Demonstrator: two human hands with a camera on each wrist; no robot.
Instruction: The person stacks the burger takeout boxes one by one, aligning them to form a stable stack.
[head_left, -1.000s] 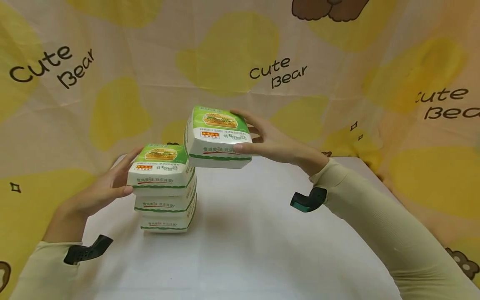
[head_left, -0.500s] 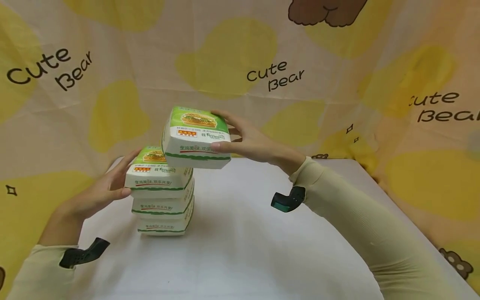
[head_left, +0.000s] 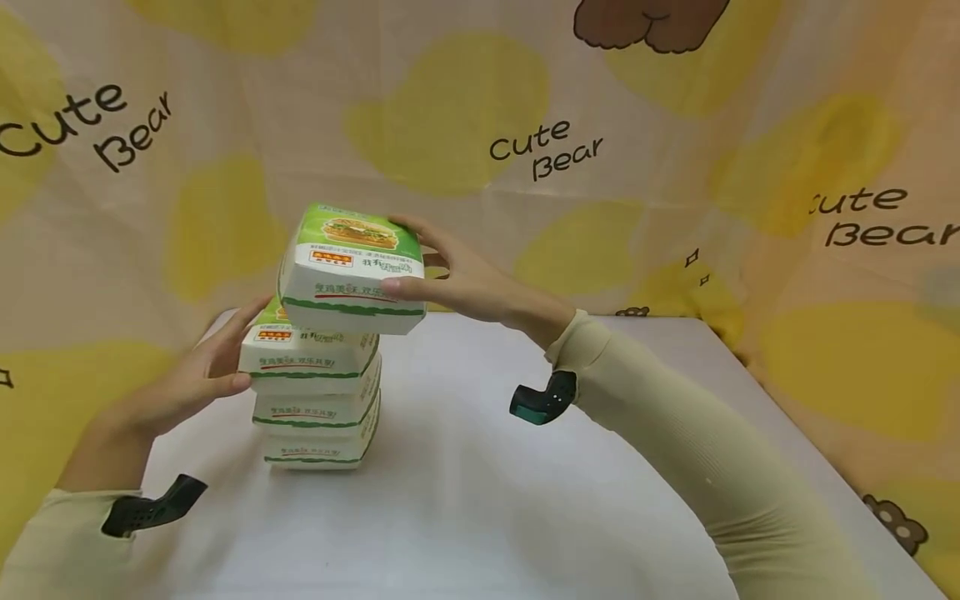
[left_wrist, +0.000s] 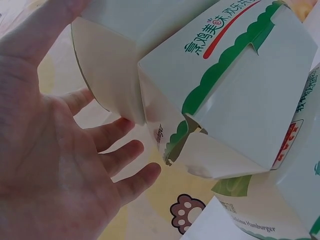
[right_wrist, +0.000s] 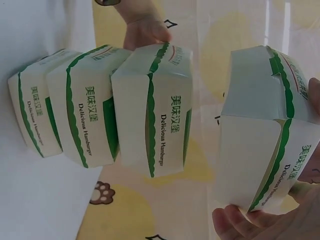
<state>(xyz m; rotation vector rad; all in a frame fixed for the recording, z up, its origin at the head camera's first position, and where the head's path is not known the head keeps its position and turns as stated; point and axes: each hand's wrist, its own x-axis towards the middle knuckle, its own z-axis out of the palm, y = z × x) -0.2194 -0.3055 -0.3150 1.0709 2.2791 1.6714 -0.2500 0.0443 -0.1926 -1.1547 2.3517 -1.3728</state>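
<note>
Three white-and-green burger boxes stand stacked at the left of the table; the top stacked box [head_left: 309, 360] has a burger picture on its lid. My left hand [head_left: 191, 375] holds that box at its left side, thumb at the front corner and fingers toward the back. My right hand [head_left: 468, 279] grips a fourth-like matching burger box [head_left: 352, 279] from its right side, thumb on the front. In the head view this raised box overlaps the stack's top; the right wrist view shows a gap between the raised box [right_wrist: 265, 130] and the top stacked box [right_wrist: 155, 110].
Below the top one are the middle box [head_left: 315, 410] and the bottom box [head_left: 311, 451], slightly offset from each other. The white table [head_left: 480, 500] extends right and forward of the stack. A yellow patterned cloth [head_left: 450, 117] hangs behind the table.
My right hand has carried its burger box leftward, from beside the stack to over its top. My left hand keeps its hold on the top stacked box.
</note>
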